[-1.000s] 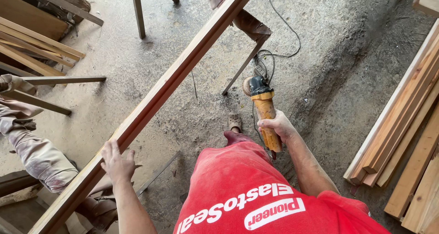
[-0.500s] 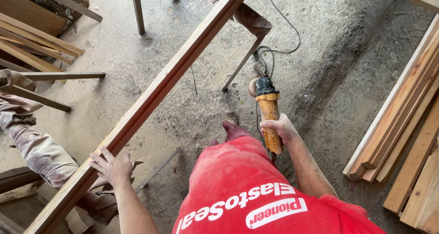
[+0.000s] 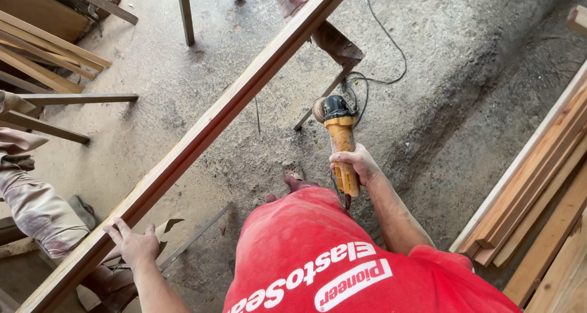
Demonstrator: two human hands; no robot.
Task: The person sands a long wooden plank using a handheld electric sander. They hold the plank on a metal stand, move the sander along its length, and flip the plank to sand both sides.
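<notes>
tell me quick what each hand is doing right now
Left hand: open, fingers spread flat on the long reddish wooden beam.
Right hand: closed around the orange-bodied corded angle grinder.

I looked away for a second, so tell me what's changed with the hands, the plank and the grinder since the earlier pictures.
The left hand has slid down the long plank towards the person, resting on its near edge. The right hand keeps its grip on the orange angle grinder, held clear of the wood. The stacked boards on the right stayed put.

Dusty concrete floor [image 3: 465, 62], stacked timber [image 3: 538, 184] along the edges
</notes>
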